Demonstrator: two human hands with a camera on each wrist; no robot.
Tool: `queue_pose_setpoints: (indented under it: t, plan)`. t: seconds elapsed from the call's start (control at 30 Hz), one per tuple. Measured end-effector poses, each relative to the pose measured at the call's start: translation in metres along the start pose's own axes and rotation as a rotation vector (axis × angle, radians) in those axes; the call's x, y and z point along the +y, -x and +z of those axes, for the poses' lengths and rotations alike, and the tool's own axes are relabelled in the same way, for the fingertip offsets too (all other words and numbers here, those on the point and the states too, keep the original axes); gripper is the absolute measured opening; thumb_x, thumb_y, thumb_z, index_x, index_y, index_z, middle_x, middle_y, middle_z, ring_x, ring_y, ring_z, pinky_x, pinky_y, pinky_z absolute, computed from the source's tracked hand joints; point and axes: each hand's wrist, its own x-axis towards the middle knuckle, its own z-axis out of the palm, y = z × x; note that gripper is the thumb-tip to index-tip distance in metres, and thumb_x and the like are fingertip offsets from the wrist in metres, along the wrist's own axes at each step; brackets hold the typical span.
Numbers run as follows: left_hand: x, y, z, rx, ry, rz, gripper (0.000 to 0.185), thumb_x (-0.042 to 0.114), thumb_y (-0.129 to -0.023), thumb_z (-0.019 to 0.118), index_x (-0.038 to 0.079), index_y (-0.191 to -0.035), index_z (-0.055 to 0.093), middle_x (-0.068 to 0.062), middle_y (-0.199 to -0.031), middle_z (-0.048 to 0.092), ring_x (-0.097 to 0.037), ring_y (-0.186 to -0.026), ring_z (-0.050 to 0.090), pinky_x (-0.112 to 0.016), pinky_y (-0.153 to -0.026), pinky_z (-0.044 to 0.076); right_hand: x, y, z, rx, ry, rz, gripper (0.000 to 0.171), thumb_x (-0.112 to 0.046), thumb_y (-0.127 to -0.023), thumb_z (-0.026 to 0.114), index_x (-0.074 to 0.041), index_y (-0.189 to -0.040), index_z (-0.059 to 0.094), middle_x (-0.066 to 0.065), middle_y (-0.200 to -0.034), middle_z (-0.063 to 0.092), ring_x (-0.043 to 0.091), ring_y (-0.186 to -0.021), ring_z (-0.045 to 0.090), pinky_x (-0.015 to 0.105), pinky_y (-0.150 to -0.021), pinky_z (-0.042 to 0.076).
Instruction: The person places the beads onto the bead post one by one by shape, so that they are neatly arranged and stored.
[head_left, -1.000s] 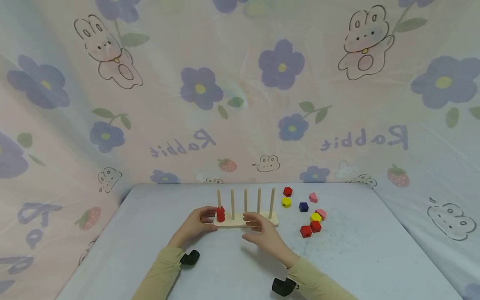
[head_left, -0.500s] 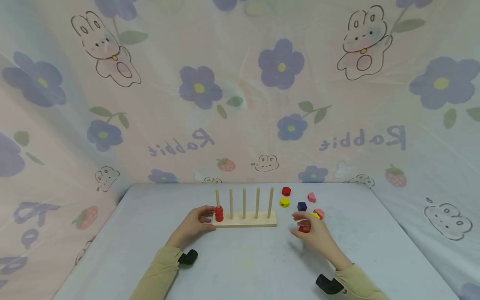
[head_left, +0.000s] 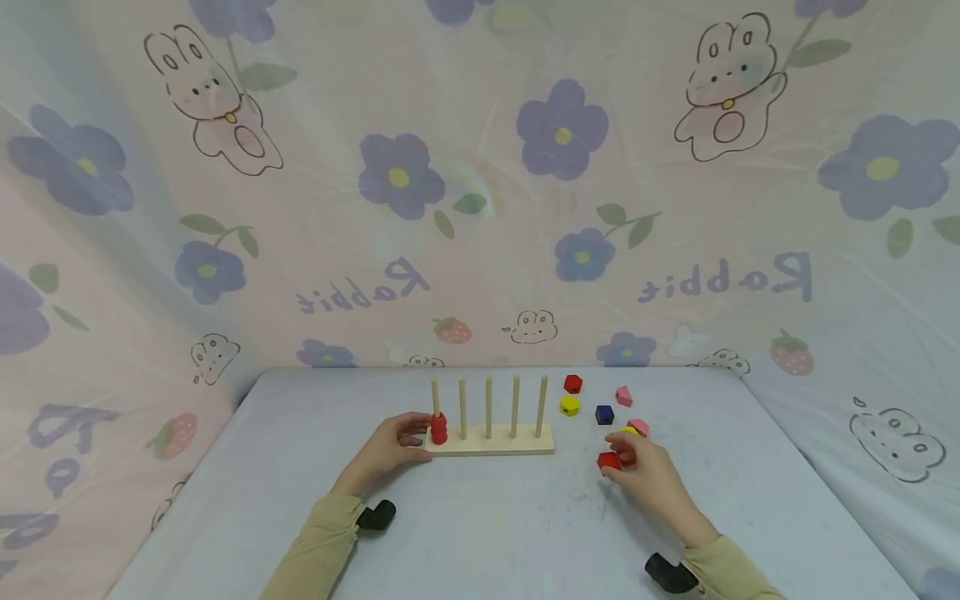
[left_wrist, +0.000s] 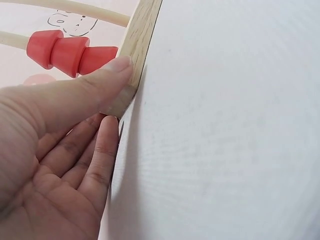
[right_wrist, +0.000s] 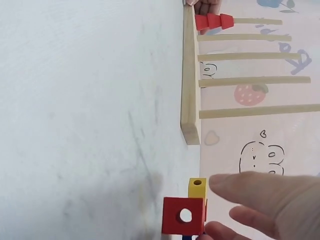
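Observation:
A wooden peg stand (head_left: 491,447) with several upright pegs stands mid-table. Three red beads (left_wrist: 71,52) are stacked on its leftmost peg. My left hand (head_left: 386,454) grips the stand's left end, thumb on the front edge of the base. To the right, my right hand (head_left: 654,479) is at a red block (head_left: 608,462) with a hole through it, fingers bent around it. In the right wrist view, the thumb (right_wrist: 235,187) stands apart from that red block (right_wrist: 170,220), while a fingertip is close to its corner; contact is unclear. My right hand hides part of a yellow block (head_left: 628,431).
Behind the right hand lie a dark blue block (head_left: 604,415), a yellow block (head_left: 570,406), a red block (head_left: 573,384) and two pink blocks (head_left: 624,396). A patterned cloth (head_left: 480,208) hangs behind the white table (head_left: 465,533).
My right hand has moved right from the peg stand to the loose blocks, then lowered to the front red block. My left hand has stayed on the stand's left end.

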Motion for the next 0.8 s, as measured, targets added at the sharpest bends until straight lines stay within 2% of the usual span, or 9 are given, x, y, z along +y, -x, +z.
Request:
queue_pose_setpoints:
  t: [0.23,0.33,0.47,0.6,0.73,0.8]
  plan:
    - [0.001,0.000,0.000,0.001,0.014,0.011,0.064,0.003,-0.073,0.082,0.001,-0.131,0.053,-0.017,-0.126,0.057,-0.029,-0.105,0.060,-0.038,-0.092,0.050,-0.001,-0.002,0.007,0.040,0.053,-0.035,0.041,-0.007,-0.075,0.081,0.000,-0.111,0.063,0.007,-0.093,0.065,0.020,-0.079,0.059,0.033,-0.069,0.055]
    - [0.001,-0.001,0.001,0.009,0.011,0.012,0.064,0.003,-0.073,0.081,0.000,-0.130,0.053,-0.018,-0.125,0.057,-0.030,-0.105,0.060,-0.040,-0.092,0.050,-0.002,-0.003,0.010,0.037,0.037,-0.030,0.038,-0.005,-0.075,0.080,-0.002,-0.110,0.064,0.005,-0.093,0.065,0.019,-0.080,0.058,0.032,-0.070,0.055]
    - [0.003,0.000,0.003,0.015,0.005,0.007,0.063,0.000,-0.074,0.080,-0.001,-0.130,0.053,-0.020,-0.124,0.057,-0.032,-0.106,0.060,-0.042,-0.092,0.049,-0.001,-0.004,0.013,0.012,-0.031,-0.056,0.037,0.002,-0.075,0.078,-0.002,-0.110,0.065,0.007,-0.098,0.066,0.020,-0.086,0.060,0.036,-0.076,0.056]
    - [0.015,0.005,0.002,0.000,0.023,0.019,0.061,-0.004,-0.075,0.078,-0.006,-0.130,0.051,-0.024,-0.124,0.055,-0.039,-0.107,0.058,-0.049,-0.094,0.047,0.002,-0.006,0.015,-0.032,-0.087,-0.099,0.041,0.007,-0.074,0.077,-0.001,-0.111,0.064,0.009,-0.103,0.065,0.021,-0.090,0.061,0.038,-0.081,0.055]
    - [0.033,0.012,0.000,-0.019,0.028,0.018,0.060,-0.005,-0.076,0.076,-0.008,-0.130,0.050,-0.027,-0.124,0.055,-0.042,-0.107,0.057,-0.052,-0.094,0.046,0.005,-0.007,0.014,-0.079,-0.046,-0.118,0.043,0.007,-0.073,0.078,-0.003,-0.113,0.064,0.006,-0.103,0.065,0.017,-0.087,0.060,0.037,-0.081,0.054]
    - [0.037,0.014,-0.001,-0.021,0.029,0.019,0.060,-0.005,-0.076,0.077,-0.008,-0.130,0.050,-0.027,-0.123,0.055,-0.042,-0.106,0.057,-0.052,-0.094,0.046,0.006,-0.008,0.014,-0.102,-0.020,-0.120,0.042,0.007,-0.073,0.077,-0.003,-0.112,0.065,0.004,-0.102,0.065,0.017,-0.086,0.060,0.037,-0.081,0.054]
